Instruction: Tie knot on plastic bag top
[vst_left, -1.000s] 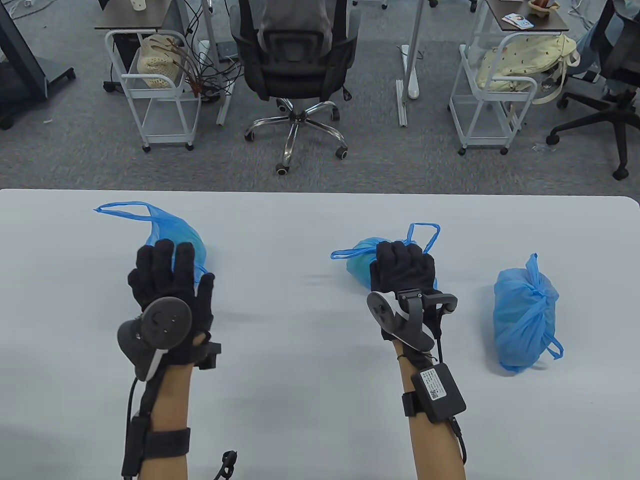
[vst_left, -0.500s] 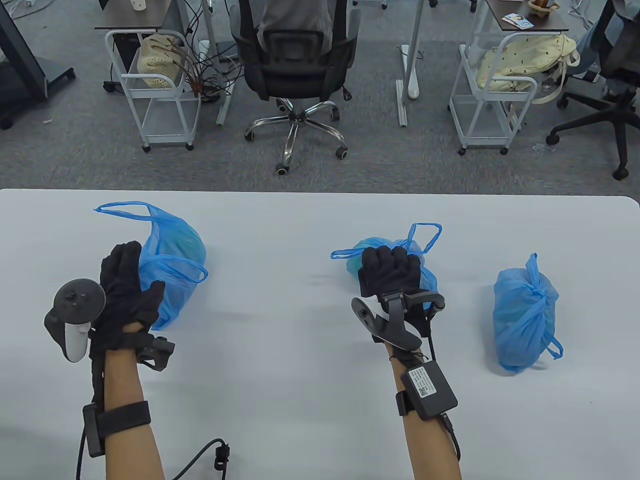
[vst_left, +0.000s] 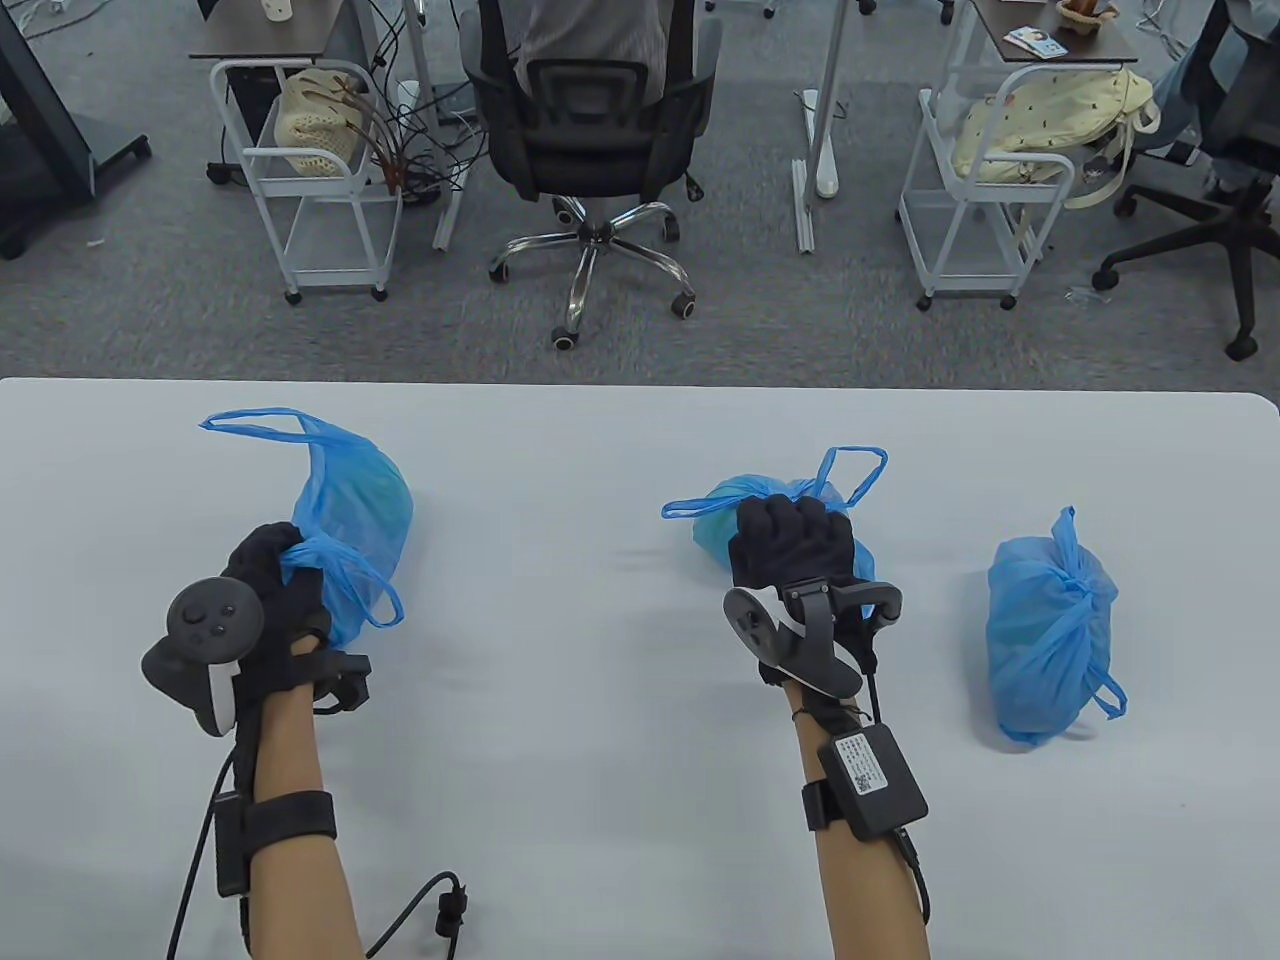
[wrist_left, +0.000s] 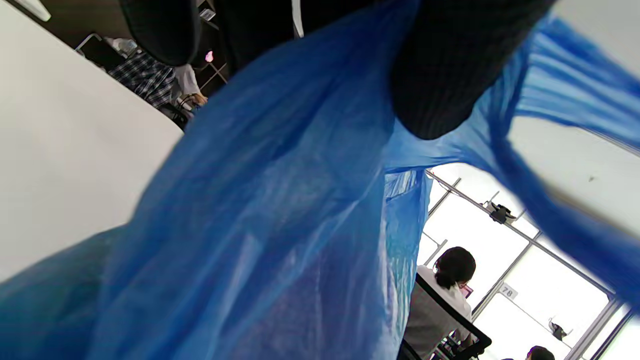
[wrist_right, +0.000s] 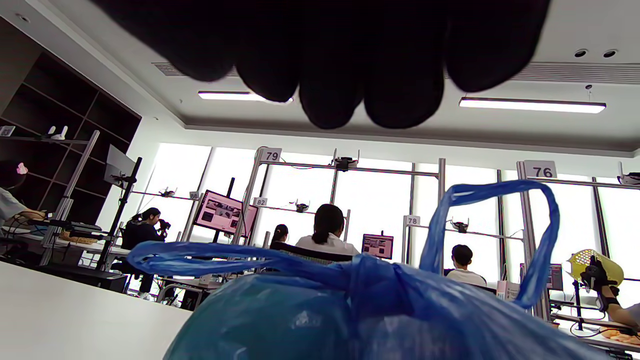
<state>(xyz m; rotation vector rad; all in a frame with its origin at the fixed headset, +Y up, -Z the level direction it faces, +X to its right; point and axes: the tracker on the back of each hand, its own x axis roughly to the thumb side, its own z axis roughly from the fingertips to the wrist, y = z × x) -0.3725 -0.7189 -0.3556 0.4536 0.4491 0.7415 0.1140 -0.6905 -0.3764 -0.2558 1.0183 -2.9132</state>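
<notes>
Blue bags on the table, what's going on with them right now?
A person in sensor gloves is working on tying bag tops. The left hand grips a handle loop of the left bag, not yet knotted. The right hand rests on the middle bag. The right bag lies apart, already knotted.

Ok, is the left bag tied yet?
Not yet. The left bag has both handles apart: one loop lies loose toward the far edge, the other is gripped by the left hand. No knot shows.
</notes>
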